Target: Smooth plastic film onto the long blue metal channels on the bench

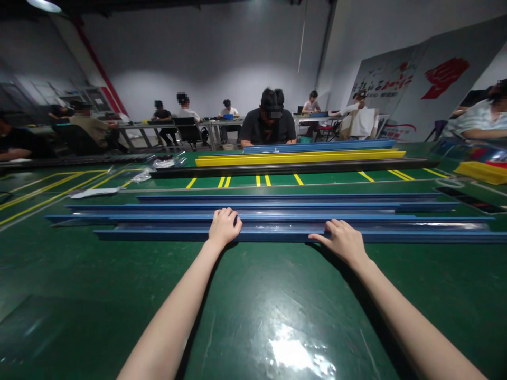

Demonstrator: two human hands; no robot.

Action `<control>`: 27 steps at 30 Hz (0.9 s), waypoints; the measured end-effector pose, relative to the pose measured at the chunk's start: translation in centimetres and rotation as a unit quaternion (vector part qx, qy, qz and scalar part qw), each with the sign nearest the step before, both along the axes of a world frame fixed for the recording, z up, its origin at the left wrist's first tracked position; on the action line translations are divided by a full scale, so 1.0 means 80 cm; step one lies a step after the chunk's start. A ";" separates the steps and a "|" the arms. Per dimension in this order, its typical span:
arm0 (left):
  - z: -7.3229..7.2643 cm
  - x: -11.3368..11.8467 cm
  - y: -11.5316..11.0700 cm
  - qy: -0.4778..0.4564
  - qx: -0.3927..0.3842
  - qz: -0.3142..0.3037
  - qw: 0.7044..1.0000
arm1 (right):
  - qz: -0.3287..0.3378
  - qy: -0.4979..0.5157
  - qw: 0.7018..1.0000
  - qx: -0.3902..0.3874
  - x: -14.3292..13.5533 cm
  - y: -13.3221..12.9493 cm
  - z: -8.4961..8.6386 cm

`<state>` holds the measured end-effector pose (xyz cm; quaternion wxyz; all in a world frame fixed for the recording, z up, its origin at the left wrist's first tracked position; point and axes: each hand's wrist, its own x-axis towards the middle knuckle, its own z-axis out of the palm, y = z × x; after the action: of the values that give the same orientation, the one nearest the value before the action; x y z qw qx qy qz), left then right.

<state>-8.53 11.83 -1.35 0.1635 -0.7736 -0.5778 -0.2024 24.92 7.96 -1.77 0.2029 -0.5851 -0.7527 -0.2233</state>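
Note:
Several long blue channel strips lie side by side across the green table, clear film showing in their hollows. On the nearest blue channel strip (273, 237) rests my left hand (224, 227), left of centre, its fingers curled over the strip. My right hand (344, 240) holds the same strip further right, fingers bent over it and thumb stretched along the near edge. Just beyond lies another blue channel strip (293, 217), close to the fingertips of both hands. The undersides of the fingers are hidden.
Further back on the green table (130, 295) lie a black strip (293, 168) and a yellow strip (301, 157). Crumpled clear plastic (164, 163) sits at the left, a dark flat object (469, 200) at the right. A person (269, 124) sits opposite; others work behind.

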 end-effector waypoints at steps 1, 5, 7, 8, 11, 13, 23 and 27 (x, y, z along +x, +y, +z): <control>0.000 0.000 0.000 0.002 -0.002 -0.001 1.000 | 0.001 0.002 1.000 0.000 0.000 0.001 0.000; 0.000 -0.002 0.006 0.008 -0.011 0.002 1.000 | 0.008 0.009 1.000 0.003 -0.001 0.006 0.000; -0.002 -0.005 0.011 0.010 -0.013 0.005 1.000 | 0.010 0.013 1.000 0.006 -0.003 0.010 0.000; -0.002 -0.006 0.014 0.011 -0.013 0.006 1.000 | 0.009 0.015 1.000 0.007 -0.005 0.012 -0.001; -0.004 -0.009 0.023 0.015 -0.018 0.014 1.000 | -0.002 0.020 1.000 0.011 -0.011 0.019 -0.005; -0.004 -0.012 0.028 0.018 -0.022 0.019 0.999 | -0.009 0.024 1.000 0.013 -0.015 0.024 -0.007; 0.000 -0.010 0.039 0.015 -0.052 0.061 0.997 | -0.033 0.031 0.999 0.017 -0.027 0.034 -0.018; 0.001 -0.004 0.036 0.001 -0.061 0.088 0.994 | -0.020 0.043 0.998 0.029 -0.025 0.037 -0.039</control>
<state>-8.82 14.73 -1.28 0.1337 -0.7285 -0.6547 -0.1511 22.89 10.95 -4.86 0.2472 -0.6032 -0.7244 -0.2242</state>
